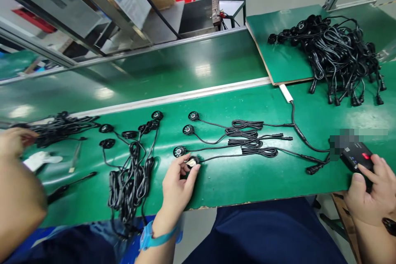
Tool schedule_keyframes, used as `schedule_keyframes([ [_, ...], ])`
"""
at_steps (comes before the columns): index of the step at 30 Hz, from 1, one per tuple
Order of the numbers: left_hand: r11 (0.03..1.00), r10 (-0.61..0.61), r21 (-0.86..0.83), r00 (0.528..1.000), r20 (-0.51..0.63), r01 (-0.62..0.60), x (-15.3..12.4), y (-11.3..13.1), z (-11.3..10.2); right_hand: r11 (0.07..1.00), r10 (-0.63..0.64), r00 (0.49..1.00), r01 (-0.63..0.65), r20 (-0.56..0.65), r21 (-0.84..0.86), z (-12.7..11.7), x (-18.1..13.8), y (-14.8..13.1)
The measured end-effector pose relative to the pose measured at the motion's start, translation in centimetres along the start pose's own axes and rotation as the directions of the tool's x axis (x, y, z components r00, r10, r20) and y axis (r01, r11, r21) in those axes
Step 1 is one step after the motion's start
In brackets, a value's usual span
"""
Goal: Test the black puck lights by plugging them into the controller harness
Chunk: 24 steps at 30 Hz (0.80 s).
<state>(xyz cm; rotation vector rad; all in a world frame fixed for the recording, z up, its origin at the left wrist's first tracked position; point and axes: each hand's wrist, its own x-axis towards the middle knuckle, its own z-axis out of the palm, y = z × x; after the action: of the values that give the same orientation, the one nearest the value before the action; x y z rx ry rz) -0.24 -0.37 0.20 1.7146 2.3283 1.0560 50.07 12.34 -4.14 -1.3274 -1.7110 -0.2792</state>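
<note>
On the green desk point(235, 181) four round black pucks lie in a slanting row, each trailing a coiled black cable to the right. The left hand point(177, 185), with a blue wristband, rests on the nearest puck point(193, 161), thumb and forefinger closed narrowly on its rim; that puck shows a pale label on top. The other three pucks point(180, 151) point(188, 129) point(194, 116) lie untouched just beyond it, and their four cable coils point(252, 138) stack close together in the middle of the desk. The right hand point(369, 192) sits at the desk's right edge, fingers curled round a black controller box point(355, 156) with a red light; a cable point(305, 140) runs from it up to a white connector point(286, 93). To the left, a loose bundle of more pucks and cables point(131, 173) lies near the front edge, its count unclear. A co-worker's hand point(14, 140) at far left touches another tangle of cables point(58, 127), with an arm point(18, 202) below it. A large heap of the same cabled parts point(337, 53) lies on a raised green board point(278, 62) at the back right, well apart from both hands.
</note>
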Motion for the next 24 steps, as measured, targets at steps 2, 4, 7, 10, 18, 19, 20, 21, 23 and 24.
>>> schedule_keyframes([
  [2,0.998,0.07,-0.005,0.997,-0.014,-0.07,0.3,0.0,-0.4,1.0,-0.006,0.999,0.005,-0.044,-0.007,0.4,-0.1,-0.2],
  [4,0.99,0.139,0.008,0.99,-0.028,-0.139,0.6,-0.1,-0.8,1.0,-0.004,0.997,0.003,-0.077,-0.008,0.7,-0.2,-0.2],
  [7,0.976,0.214,0.047,0.977,-0.02,-0.213,1.0,-0.2,-1.2,1.0,-0.005,0.994,0.004,-0.111,-0.011,1.0,-0.3,-0.1],
  [10,0.966,0.253,0.062,0.967,-0.015,-0.252,1.2,-0.1,-1.4,1.0,-0.01,0.994,0.008,-0.109,-0.022,1.0,-0.5,0.1],
  [18,0.966,0.257,0.006,0.951,-0.171,-0.26,0.8,-0.3,-1.6,1.0,0.022,0.994,-0.024,-0.107,-0.014,1.0,-0.5,-0.2],
  [19,0.964,0.264,0.007,0.952,-0.157,-0.266,0.8,-0.3,-1.7,1.0,0.025,0.994,-0.027,-0.104,-0.013,1.0,-0.5,-0.2],
  [20,0.963,0.269,0.01,0.952,-0.144,-0.27,0.8,-0.2,-1.7,0.999,0.028,0.994,-0.03,-0.102,-0.012,1.0,-0.5,-0.1],
  [21,0.963,0.27,0.016,0.953,-0.139,-0.271,0.8,-0.2,-1.8,0.999,0.029,0.994,-0.031,-0.101,-0.014,1.0,-0.6,-0.1],
  [23,0.965,0.262,0.032,0.954,-0.147,-0.26,0.9,-0.2,-1.8,0.999,0.027,0.995,-0.029,-0.098,-0.019,1.0,-0.6,0.0],
  [24,0.966,0.26,0.04,0.954,-0.151,-0.257,0.9,-0.2,-1.8,0.999,0.024,0.995,-0.026,-0.096,-0.019,1.0,-0.6,0.0],
])
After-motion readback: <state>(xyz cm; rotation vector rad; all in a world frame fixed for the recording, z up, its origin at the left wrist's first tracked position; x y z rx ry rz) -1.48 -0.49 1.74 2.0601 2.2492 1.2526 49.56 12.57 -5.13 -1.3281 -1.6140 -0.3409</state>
